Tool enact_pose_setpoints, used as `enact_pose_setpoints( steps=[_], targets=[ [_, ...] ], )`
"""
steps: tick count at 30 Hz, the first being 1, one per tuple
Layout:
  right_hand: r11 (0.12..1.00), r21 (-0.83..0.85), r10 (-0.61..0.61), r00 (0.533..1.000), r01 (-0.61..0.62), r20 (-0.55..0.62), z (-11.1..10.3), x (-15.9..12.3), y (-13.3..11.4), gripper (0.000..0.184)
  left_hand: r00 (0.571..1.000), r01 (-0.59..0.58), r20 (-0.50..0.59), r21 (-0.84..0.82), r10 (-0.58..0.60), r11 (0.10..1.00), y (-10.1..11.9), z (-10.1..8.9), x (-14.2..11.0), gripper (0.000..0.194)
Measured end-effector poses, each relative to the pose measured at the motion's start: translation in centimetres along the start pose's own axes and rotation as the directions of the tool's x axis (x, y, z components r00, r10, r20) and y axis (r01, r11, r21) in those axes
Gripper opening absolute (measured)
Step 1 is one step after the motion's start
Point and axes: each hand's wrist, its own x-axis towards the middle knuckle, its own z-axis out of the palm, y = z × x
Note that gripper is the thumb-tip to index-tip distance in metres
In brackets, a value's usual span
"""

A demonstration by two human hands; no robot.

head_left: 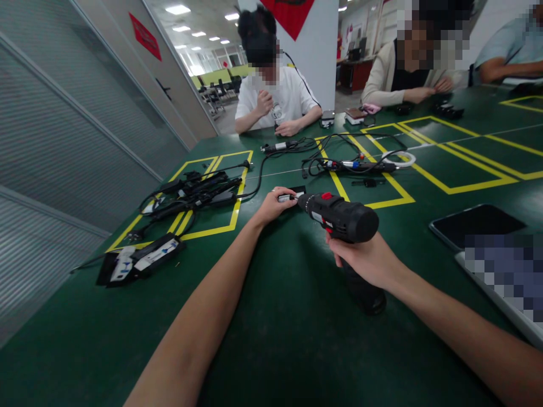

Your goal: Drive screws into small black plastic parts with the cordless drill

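Note:
My right hand [368, 260] is closed round the grip of a black cordless drill [341, 216] with red buttons, its nose pointing left. My left hand [274, 204] pinches a small black and white part [291, 195] on the green table [297, 316], right at the drill's tip. The part lies partly under my fingers, so its shape is unclear.
Black power adapters and cables [195, 192] lie in a yellow-taped square at left, with more black units [142, 259] nearer. A tangle of cables and tools [352, 164] sits ahead. A dark tablet [475, 223] lies at right. Three people sit along the far edge.

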Motion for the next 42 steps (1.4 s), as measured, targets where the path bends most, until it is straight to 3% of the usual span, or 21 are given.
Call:
enact_pose_setpoints(
  steps=[42],
  targets=[
    [1.000,0.018,-0.020,1.000,0.020,0.003,-0.11,0.00,0.05,0.007,0.999,0.035,0.003,-0.035,-0.035,0.999,0.22,-0.14,0.06,0.026]
  ],
)
